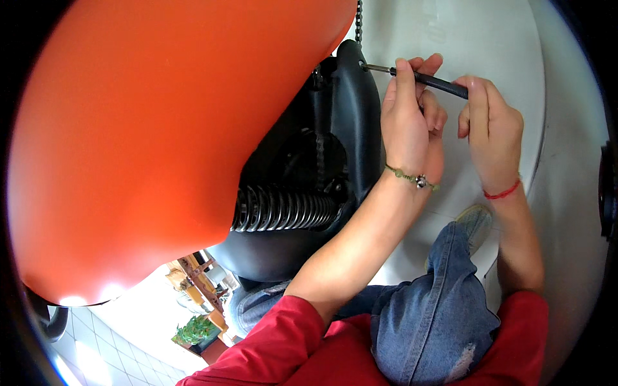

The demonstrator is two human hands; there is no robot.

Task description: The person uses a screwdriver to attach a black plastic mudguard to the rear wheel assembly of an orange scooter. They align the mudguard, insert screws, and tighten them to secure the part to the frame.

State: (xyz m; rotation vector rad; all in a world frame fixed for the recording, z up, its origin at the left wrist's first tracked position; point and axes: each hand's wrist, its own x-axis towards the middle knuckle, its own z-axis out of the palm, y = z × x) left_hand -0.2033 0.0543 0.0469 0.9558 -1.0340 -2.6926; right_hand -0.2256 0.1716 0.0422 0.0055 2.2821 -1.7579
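Observation:
A screwdriver [443,85] with a black handle and a thin metal shaft points left. Its tip meets a hole near the upper end of a curved black plastic cover [360,116]. Around the shaft and the front of the handle, my left hand [411,122] is closed, thumb on top and some fingers curled below. My right hand [494,122] pinches the rear end of the handle between thumb and fingers. Whatever the tip touches inside the hole is hidden.
A large glossy orange shell [141,141] fills the left side. Beside the cover sit a dark coil spring [286,209] and a hanging chain [358,26]. My denim-covered knee [428,321] is bent below. A green plant [196,330] stands farther off at lower left.

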